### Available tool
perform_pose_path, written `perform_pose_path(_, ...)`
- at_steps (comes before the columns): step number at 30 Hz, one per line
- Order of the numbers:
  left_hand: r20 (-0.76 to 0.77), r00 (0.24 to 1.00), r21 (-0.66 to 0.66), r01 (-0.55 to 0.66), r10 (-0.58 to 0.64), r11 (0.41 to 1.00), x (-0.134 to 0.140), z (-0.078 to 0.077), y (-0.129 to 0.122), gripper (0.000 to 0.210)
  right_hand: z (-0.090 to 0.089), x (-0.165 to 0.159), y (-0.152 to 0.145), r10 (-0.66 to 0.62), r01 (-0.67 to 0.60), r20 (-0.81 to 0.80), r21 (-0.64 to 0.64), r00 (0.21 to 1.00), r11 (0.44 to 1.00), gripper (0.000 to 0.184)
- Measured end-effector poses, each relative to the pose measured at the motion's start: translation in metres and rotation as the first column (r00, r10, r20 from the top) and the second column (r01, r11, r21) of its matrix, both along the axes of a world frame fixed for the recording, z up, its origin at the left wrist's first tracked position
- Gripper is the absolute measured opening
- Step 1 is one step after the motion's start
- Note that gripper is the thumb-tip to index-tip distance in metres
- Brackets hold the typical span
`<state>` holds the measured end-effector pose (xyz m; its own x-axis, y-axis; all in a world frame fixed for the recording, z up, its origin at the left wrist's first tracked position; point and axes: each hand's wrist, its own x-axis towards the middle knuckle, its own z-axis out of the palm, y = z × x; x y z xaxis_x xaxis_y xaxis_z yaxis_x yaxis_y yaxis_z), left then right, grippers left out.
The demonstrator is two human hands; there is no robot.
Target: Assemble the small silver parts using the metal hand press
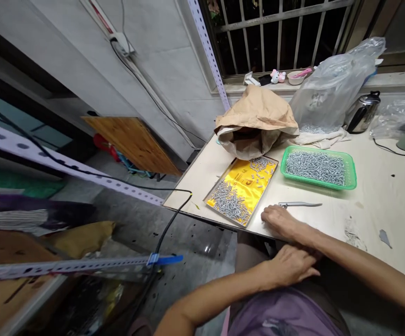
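My right hand (280, 221) rests at the table's front edge, fingers loosely bent and apart, with nothing visible in it. Just beyond it lies a slim silver tool with a pointed blade (302, 204). My left hand (289, 265) is below, over my lap and beside the right forearm; its fingers are loosely stretched and it holds nothing I can see. To the left of the right hand is a shallow tray (223, 217) lined with a yellow printed bag (242, 186). Small silver metal pieces, like screws or pins (228, 204), lie in two heaps on it.
A green basket (351, 172) full of similar metal pieces stands behind the tool. Behind the tray lies an open brown paper bag (258, 109). A clear plastic bag (335, 88) and a metal kettle (363, 112) stand at the back. A black cable (143, 187) crosses to the table's left corner.
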<state>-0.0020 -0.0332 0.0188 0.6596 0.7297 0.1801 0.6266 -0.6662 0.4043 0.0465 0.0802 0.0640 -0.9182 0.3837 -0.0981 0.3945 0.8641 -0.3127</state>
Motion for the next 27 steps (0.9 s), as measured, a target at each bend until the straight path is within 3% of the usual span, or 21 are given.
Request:
perform_pose_path(2, 0.007, 1.0, 0.072, 0.012, -0.013, 0.997, -0.029, 0.009, -0.008, 0.032, 0.016, 0.008, 0.018, -0.079, 0.083, -0.045, 0.085, 0.996, 0.993, 0.016)
perform_pose_path(4, -0.01, 0.989, 0.141, -0.144, 0.147, 0.979, -0.066, 0.018, -0.003, 0.028, 0.034, 0.028, 0.044, -0.186, 0.216, -0.157, 0.198, 0.97, 0.956, 0.019)
perform_pose_path(6, -0.053, 0.898, 0.199, -0.419, 0.437, 0.886, -0.107, 0.026, 0.013, 0.028, 0.049, 0.053, 0.073, -0.272, 0.336, -0.242, 0.284, 0.931, 0.898, 0.02)
perform_pose_path(8, -0.143, 0.753, 0.205, -0.612, 0.642, 0.764, -0.142, 0.034, 0.036, 0.027, 0.058, 0.075, 0.095, -0.353, 0.411, -0.218, 0.361, 0.91, 0.837, 0.018)
perform_pose_path(9, -0.2, 0.696, 0.2, -0.66, 0.69, 0.724, -0.156, 0.036, 0.048, 0.026, 0.06, 0.083, 0.101, -0.39, 0.437, -0.198, 0.394, 0.899, 0.808, 0.017)
perform_pose_path(11, -0.318, 0.654, 0.174, -0.672, 0.687, 0.72, -0.174, 0.039, 0.069, 0.024, 0.058, 0.092, 0.103, -0.419, 0.449, -0.169, 0.424, 0.892, 0.786, 0.018)
perform_pose_path(15, -0.471, 0.69, 0.085, -0.584, 0.549, 0.807, -0.186, 0.037, 0.09, 0.025, 0.04, 0.096, 0.076, -0.348, 0.392, -0.184, 0.358, 0.919, 0.847, 0.02)
perform_pose_path(21, -0.491, 0.75, 0.038, -0.489, 0.442, 0.871, -0.188, 0.037, 0.095, 0.022, 0.013, 0.103, 0.029, -0.325, 0.372, -0.223, 0.217, 0.919, 0.903, 0.024)
perform_pose_path(24, -0.392, 0.765, 0.018, -0.548, 0.51, 0.836, -0.18, 0.042, 0.094, 0.018, 0.009, 0.105, 0.007, -0.332, 0.358, -0.178, 0.144, 0.926, 0.922, 0.024)
perform_pose_path(27, -0.182, 0.77, -0.169, -0.638, 0.612, 0.751, -0.157, 0.046, 0.088, 0.013, 0.002, 0.103, -0.012, -0.334, 0.343, -0.115, 0.073, 0.936, 0.936, 0.022)
